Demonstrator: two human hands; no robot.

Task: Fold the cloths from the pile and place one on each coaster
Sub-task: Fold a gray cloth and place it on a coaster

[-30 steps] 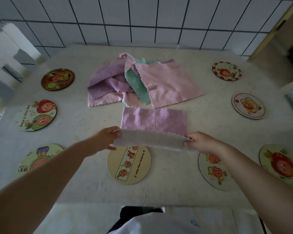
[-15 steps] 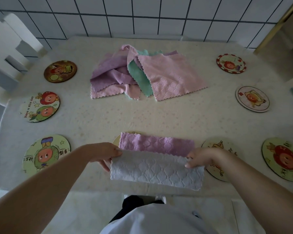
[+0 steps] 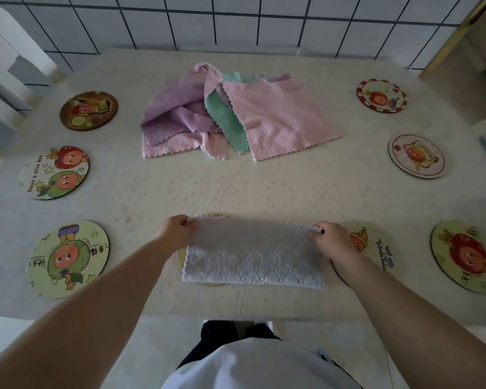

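**Folded cloth held at both far corners over a near coaster**

A pale grey cloth (image 3: 253, 255), folded into a wide band with a diamond weave, lies at the near edge of the worktop (image 3: 236, 192). It covers most of a yellow coaster (image 3: 212, 283), of which only slivers show at its far and near edges. The left hand (image 3: 176, 230) has its grip closed on the cloth's far left corner; the right hand (image 3: 330, 240) has its grip closed on the far right corner, fingers curled round the fabric.

Just right of the cloth, partly under the right forearm, sits another coaster (image 3: 376, 248). Further coasters ring the worktop, three along the left side and three along the right.

Toward the far side lies the pile (image 3: 236, 116) of loose cloths: purple, pink and green, overlapping. A tiled wall (image 3: 236, 21) stands behind.
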